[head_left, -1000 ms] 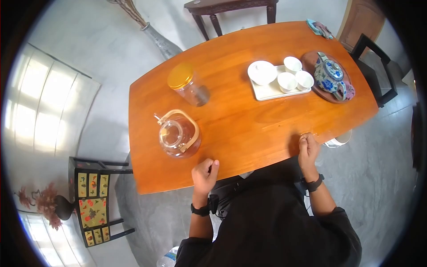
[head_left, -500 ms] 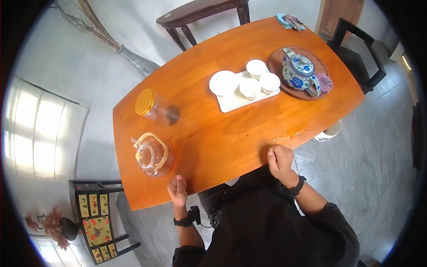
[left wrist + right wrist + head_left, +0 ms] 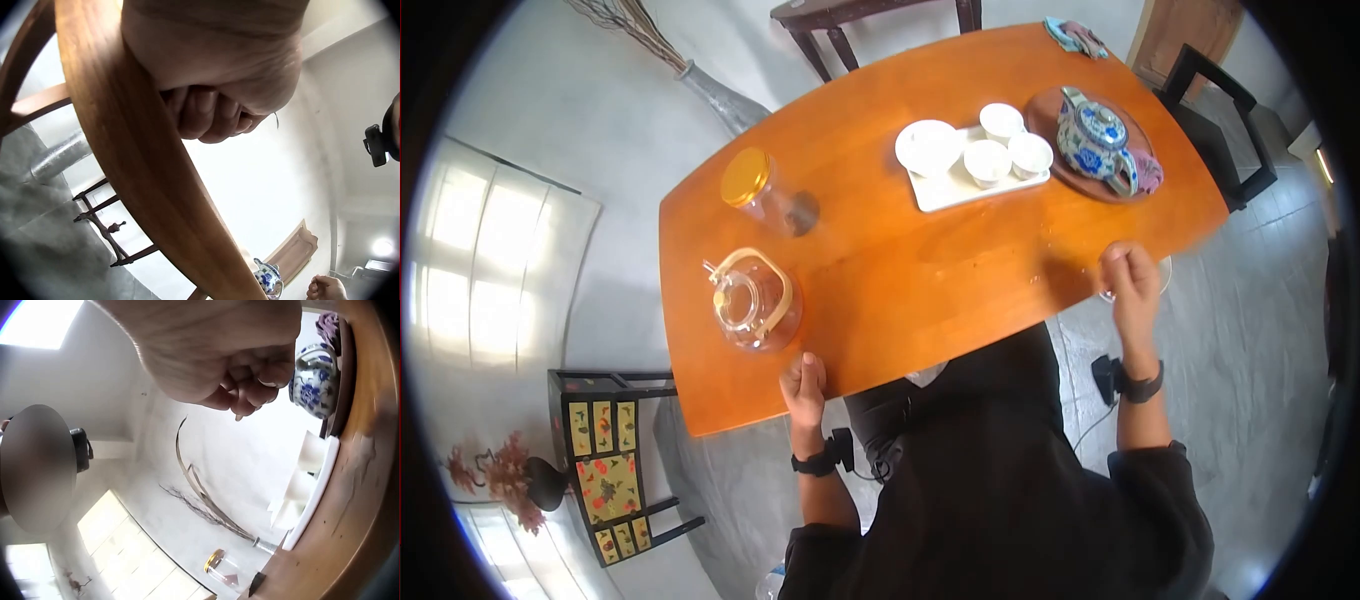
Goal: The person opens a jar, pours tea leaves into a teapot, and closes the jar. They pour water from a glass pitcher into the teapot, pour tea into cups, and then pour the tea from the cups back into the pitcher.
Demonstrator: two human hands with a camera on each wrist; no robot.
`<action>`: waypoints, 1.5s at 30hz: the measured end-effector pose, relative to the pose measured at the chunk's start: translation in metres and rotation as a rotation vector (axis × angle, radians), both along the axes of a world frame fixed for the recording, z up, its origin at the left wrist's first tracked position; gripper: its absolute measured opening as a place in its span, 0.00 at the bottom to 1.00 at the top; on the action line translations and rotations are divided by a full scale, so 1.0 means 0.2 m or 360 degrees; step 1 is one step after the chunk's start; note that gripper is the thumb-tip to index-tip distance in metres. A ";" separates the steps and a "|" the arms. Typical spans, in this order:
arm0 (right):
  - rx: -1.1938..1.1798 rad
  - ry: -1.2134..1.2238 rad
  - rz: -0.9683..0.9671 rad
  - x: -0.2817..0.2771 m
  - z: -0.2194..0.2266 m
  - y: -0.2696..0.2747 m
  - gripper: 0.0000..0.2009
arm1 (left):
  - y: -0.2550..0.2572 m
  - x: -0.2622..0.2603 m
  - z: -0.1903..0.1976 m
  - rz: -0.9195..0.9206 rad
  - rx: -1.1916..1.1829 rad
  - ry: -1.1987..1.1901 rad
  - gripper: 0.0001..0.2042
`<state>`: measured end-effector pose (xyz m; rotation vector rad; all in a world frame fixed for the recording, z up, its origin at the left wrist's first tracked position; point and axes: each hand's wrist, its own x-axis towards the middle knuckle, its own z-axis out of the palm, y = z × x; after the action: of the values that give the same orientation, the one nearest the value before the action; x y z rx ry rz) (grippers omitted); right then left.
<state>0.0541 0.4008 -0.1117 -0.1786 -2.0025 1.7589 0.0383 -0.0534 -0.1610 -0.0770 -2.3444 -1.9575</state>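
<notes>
My left hand [image 3: 804, 390] rests at the table's [image 3: 880, 330] near edge with curled fingers and nothing in them, close to a glass kettle [image 3: 758, 302]. In the left wrist view the fingers [image 3: 206, 115] fold beside the wooden edge. Raised over the near right edge, my right hand [image 3: 1133, 290] has its fingers curled, holding nothing. Beyond it stands a blue-and-white teapot [image 3: 1095, 140] on a round brown tray [image 3: 1045, 108]. The right wrist view shows that hand [image 3: 231, 362] near the teapot [image 3: 312, 387].
A white tray [image 3: 940, 195] bears several white cups and a lidded white bowl [image 3: 929, 148]. A gold-lidded jar [image 3: 762, 190] stands at the left and folded cloths [image 3: 1076, 38] lie at the far corner. Water drops lie on the wood. A black chair [image 3: 1215, 130] stands at the right.
My right hand has moved right and up, away from its place at the table edge. My left hand stays near the kettle. The head view has shifted.
</notes>
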 end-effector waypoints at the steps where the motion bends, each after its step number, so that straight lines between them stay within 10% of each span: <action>1: -0.0005 -0.0013 -0.0061 0.03 0.01 0.03 0.07 | -0.01 0.00 -0.01 0.0001 0.0026 -0.0002 0.23; 12: 0.0835 -0.0218 -0.0109 0.05 -0.13 0.38 0.16 | -0.03 0.02 -0.03 -0.0152 0.0170 0.0033 0.22; 45: 0.1091 -0.0254 0.0308 -0.77 0.25 0.08 0.11 | -0.02 0.01 0.01 -0.0116 0.0108 -0.0098 0.21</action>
<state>-0.0991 0.4168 -0.0620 0.1057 -2.6851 1.0823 0.0407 -0.0567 -0.1599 -0.1008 -2.3418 -2.1003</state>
